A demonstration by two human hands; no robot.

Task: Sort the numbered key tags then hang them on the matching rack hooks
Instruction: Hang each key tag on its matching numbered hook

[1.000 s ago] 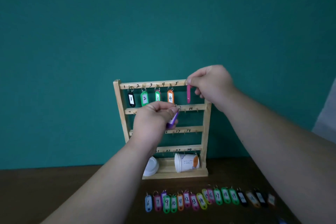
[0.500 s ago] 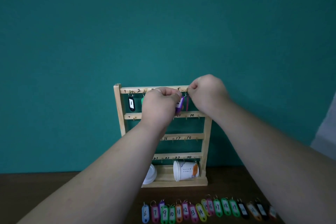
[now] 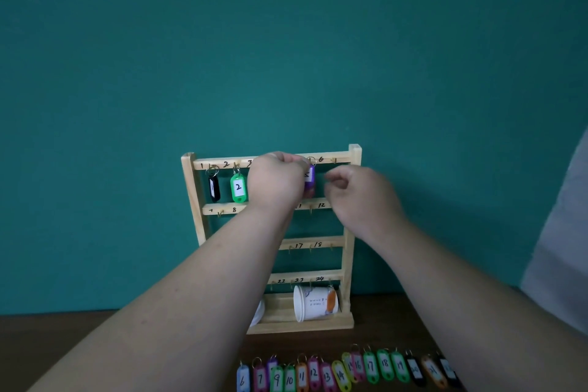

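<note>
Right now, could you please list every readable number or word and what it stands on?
"1", "2", "6": top rail
"8", "12": second rail
"17", "18": third rail
"22", "23", "24": fourth rail
"2": hanging green tag
"5": purple tag
"6", "7", "9", "10", "11", "12", "13", "14", "16", "17", "18", "19": table tags
Cup print, rightmost tags: blurred.

Both bare forearms reach forward, the left hand [image 3: 275,181] pinching a purple plastic key tag [image 3: 309,177], the right hand [image 3: 353,192] just beside it, fingers loosely curled.
</note>
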